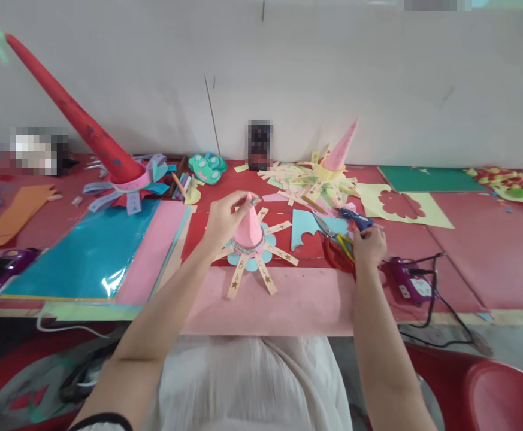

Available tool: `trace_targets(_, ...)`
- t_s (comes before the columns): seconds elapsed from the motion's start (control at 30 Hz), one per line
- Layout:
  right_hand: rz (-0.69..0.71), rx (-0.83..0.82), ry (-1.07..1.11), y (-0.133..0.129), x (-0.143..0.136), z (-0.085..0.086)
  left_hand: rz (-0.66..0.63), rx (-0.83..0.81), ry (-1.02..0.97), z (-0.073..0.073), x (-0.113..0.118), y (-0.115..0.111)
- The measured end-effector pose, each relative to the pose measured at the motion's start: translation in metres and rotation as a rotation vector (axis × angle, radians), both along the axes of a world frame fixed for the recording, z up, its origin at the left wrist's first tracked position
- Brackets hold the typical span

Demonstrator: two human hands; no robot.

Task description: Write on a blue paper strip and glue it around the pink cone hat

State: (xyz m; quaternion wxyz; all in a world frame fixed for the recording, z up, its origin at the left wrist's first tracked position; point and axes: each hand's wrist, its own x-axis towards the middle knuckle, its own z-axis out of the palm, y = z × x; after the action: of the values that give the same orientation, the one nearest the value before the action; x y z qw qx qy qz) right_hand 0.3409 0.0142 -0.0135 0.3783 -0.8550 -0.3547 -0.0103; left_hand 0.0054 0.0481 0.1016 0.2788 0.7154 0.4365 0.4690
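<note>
A small pink paper cone (249,230) stands upright on a light blue scalloped base (252,262), with cream strips (237,277) bearing letters and stars fanned around it. My left hand (227,216) is closed at the cone's tip, thumb and fingers pinched together; a tiny greyish piece shows at the fingertips. Off to the right, my right hand (369,244) is wrapped round a dark blue glue gun (355,219), its nozzle pointing left. Scissors (326,226) and a light blue paper offcut (304,228) lie just left of that hand.
A tall red cone (76,117) leans at the left behind blue sheets (94,254). Another pink cone (342,146) stands among yellow scraps at the back. A phone (260,145) rests against the wall. To the right lies a purple device (411,281) with a black cable.
</note>
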Motion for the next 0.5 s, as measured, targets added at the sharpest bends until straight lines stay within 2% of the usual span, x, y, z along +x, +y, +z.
trace_targets(0.1, -0.024, 0.017, 0.006, -0.001, 0.002, -0.001, 0.023, -0.024, 0.0, -0.018, -0.006, -0.004)
trace_targets(0.17, -0.054, 0.023, 0.01, -0.002, 0.004, -0.002, 0.025, -0.028, -0.015, -0.023, -0.008, -0.006)
trace_targets(0.37, -0.143, 0.007, 0.016, -0.003, 0.011, -0.01, -0.004, 0.003, -0.014, -0.019, -0.008, -0.011)
trace_targets(0.5, -0.143, -0.045, 0.036, 0.001, 0.014, -0.017, -0.011, 0.006, 0.012, -0.017, -0.009, -0.013)
